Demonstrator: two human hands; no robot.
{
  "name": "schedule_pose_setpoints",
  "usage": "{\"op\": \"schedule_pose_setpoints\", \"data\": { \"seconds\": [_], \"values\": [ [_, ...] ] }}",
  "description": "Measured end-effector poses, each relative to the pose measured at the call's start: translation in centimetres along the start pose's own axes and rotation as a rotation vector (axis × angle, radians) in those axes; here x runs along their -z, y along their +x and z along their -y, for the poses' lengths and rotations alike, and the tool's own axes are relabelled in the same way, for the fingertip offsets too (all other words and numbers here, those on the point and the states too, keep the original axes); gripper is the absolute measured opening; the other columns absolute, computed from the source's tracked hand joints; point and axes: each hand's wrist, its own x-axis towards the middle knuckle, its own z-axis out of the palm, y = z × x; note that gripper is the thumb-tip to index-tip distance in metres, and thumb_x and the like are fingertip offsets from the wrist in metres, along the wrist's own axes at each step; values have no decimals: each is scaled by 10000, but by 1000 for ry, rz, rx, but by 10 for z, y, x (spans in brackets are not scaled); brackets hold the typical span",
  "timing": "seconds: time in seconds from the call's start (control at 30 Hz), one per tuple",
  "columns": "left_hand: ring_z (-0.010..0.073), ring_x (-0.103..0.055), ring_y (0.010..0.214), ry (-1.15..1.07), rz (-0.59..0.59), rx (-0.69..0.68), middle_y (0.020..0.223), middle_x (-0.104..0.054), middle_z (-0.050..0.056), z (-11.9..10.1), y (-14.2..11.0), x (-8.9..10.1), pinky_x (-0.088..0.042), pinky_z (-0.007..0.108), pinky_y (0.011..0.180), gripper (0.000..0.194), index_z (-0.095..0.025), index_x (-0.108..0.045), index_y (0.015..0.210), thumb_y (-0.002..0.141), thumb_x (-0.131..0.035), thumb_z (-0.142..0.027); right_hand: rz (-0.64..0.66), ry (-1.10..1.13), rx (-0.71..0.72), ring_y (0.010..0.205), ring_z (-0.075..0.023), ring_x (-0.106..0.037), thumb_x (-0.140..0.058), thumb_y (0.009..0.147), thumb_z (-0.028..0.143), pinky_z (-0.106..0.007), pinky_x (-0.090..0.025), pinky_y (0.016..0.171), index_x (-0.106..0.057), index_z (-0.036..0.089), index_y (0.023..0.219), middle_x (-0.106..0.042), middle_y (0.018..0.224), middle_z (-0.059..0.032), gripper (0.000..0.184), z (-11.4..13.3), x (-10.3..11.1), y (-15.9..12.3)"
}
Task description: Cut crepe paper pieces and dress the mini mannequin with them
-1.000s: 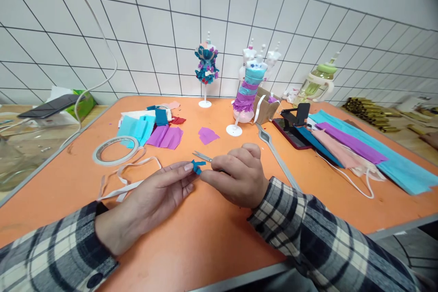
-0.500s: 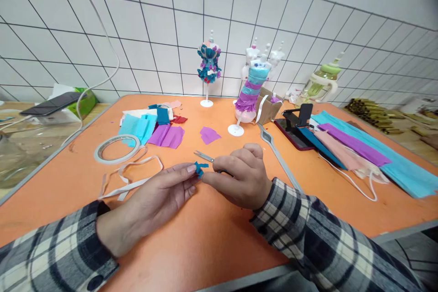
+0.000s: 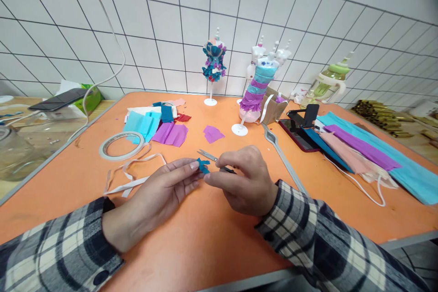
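Between the thumb and fingers of my left hand is pinched a small piece of teal crepe paper with ragged, cut edges. My right hand is closed around small scissors; the metal blades point left, just beyond the teal paper, and the dark handles are partly hidden by the fingers. A right fingertip is at the lower edge of the teal paper; whether it presses on it I cannot tell. A purple paper scrap lies on the orange table beyond the scissors.
At left lie a tape roll, pale tape strips and stacked coloured paper pieces. A dressed mini mannequin and another in blue and purple stand behind. To the right are long tweezers, a phone and folded paper strips.
The view has shifted slightly, so the whole scene sits a little differently. My right thumb and fingers have parted a bit, showing more of the scissors' handles. The teal paper stays in my left hand.
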Motion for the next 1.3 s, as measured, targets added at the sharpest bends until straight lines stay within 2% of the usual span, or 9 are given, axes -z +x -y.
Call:
{"op": "schedule_pose_setpoints", "data": {
  "seconds": [0.1, 0.23, 0.43, 0.6, 0.73, 0.93, 1.03, 1.2, 1.3],
  "values": [
    [188, -681, 876, -32, 5, 12, 906, -756, 85, 0, 1, 1, -591, 269, 808, 117, -135, -772, 861, 784, -779, -223, 36, -95, 41, 759, -151, -545, -510, 861, 62, -349, -336, 738, -680, 310, 1012, -658, 930, 8, 337, -6, 1, -1],
    [179, -683, 870, -77, 22, 33, 883, -749, 81, 1, 2, 1, -596, 261, 824, 88, -131, -774, 863, 792, -758, -182, 22, -141, 80, 718, -147, -510, -598, 897, 172, -350, -325, 728, -706, 299, 896, -655, 851, 20, 167, -8, 1, -2],
    [177, -688, 830, -119, 13, 62, 858, -742, 83, 1, 0, -2, -605, 251, 776, 59, -116, -766, 843, 793, -746, -140, 4, -153, 99, 702, -132, -495, -625, 886, 164, -331, -332, 712, -680, 268, 827, -670, 825, 33, 132, -3, 1, -1],
    [174, -678, 822, -134, 15, 53, 845, -734, 80, 1, 0, -2, -601, 254, 776, 39, -120, -760, 822, 794, -746, -143, 45, -173, 111, 720, -133, -495, -566, 905, 140, -332, -313, 700, -689, 328, 986, -676, 858, 43, 239, -4, 0, -1],
    [151, -664, 800, -116, 5, 59, 830, -729, 60, 1, 0, -2, -590, 231, 758, 86, -125, -764, 816, 744, -798, -154, 39, -179, 76, 692, -128, -470, -593, 900, 157, -325, -309, 698, -687, 274, 853, -656, 809, 36, 157, -4, 1, 0],
    [125, -655, 777, 132, -59, -99, 810, -749, 22, 5, -1, -5, -545, 175, 715, 139, -174, -776, 801, 714, -852, -252, 58, -79, -45, 684, -136, -473, -642, 872, 184, -325, -304, 708, -682, 251, 778, -632, 751, 29, 122, 7, -5, 2],
    [116, -651, 744, 242, -77, -191, 779, -754, 12, 5, -1, -6, -526, 161, 685, 135, -184, -780, 786, 717, -855, -273, 42, 5, -99, 696, -140, -497, -580, 867, 158, -322, -314, 710, -687, 244, 837, -613, 754, 13, 141, 9, -5, 1],
    [129, -676, 746, 4, -57, -45, 784, -752, 18, 2, 0, -3, -563, 202, 707, 122, -176, -767, 798, 723, -845, -234, 68, 18, -15, 688, -150, -490, -506, 780, 64, -336, -323, 700, -686, 248, 979, -633, 810, 3, 325, -1, 0, 0],
    [144, -687, 782, -37, -46, -4, 818, -757, 52, 1, 1, -2, -575, 219, 740, 105, -142, -762, 804, 736, -827, -190, 170, -49, 23, 720, -152, -504, -573, 849, 115, -338, -333, 716, -700, 253, 938, -664, 847, 6, 208, -7, -3, -2]
  ]
}}
